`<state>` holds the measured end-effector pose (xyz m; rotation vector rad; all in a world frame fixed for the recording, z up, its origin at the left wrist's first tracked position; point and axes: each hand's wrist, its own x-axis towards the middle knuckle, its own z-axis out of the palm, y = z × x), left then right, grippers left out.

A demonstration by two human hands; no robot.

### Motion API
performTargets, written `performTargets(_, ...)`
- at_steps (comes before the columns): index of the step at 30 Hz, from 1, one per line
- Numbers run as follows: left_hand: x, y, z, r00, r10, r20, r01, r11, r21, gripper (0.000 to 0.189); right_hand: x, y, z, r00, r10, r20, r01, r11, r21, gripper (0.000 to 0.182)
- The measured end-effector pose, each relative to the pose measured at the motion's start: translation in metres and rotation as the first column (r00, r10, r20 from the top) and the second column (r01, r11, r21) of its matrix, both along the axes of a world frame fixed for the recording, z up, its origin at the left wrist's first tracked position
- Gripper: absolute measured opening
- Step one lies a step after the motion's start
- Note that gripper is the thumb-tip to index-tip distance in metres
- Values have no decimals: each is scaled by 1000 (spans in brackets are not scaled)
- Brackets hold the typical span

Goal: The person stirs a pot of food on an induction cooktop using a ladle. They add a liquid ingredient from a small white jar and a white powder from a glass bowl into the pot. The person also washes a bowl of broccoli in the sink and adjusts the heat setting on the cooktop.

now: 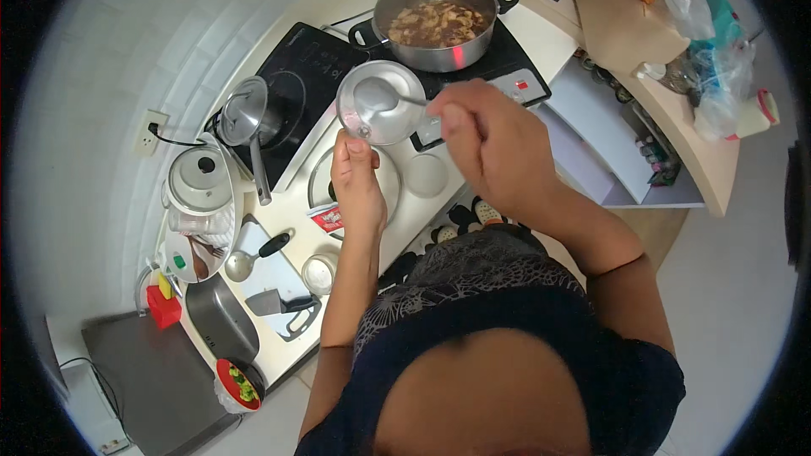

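My left hand (pixel 359 187) grips the near rim of a small, shiny round bowl (pixel 405 126), held up over the counter. My right hand (pixel 497 145) holds a metal spoon (pixel 376 96) by its handle, the spoon's head inside the bowl. Whatever the bowl contains is hard to make out. Just beyond the bowl, an uncovered steel pot (pixel 437 58) with black handles stands on an induction cooktop (pixel 519 73). Chunks of food in brown liquid (pixel 437 22) fill its lower part. Under my left hand lie a round glass lid (pixel 386 196) and a red packet (pixel 326 218).
Left of the pot, a lidded saucepan (pixel 244 115) sits on a second black cooktop (pixel 317 69). A ladle (pixel 241 265) and a cleaver (pixel 269 303) lie on a white cutting board (pixel 269 275) beside a glass jar (pixel 318 274). Beyond them are a sink (pixel 222 320) and a dish rack (pixel 237 202).
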<state>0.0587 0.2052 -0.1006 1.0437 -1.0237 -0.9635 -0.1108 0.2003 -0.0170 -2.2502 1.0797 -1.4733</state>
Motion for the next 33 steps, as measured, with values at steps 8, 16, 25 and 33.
performTargets(8, -24, -6, 4, 987, 30, -160, -25, 999, 30, 26, -19, -23, -3, 976, 111, -187, -144, 974, -177, 8)
performTargets(16, -30, -4, 2, 998, 32, -58, -33, 999, -12, 29, -38, -29, 2, 965, 170, -200, -197, 973, -120, 12)
performTargets(25, -40, 2, 7, 994, 55, 90, -58, 998, 22, 27, -49, -40, -2, 921, 215, -325, -288, 937, -196, 18)
performTargets(33, -46, 3, 6, 973, 75, 217, -90, 994, 59, 31, -56, -35, -11, 917, 282, -281, -320, 942, -98, 24)
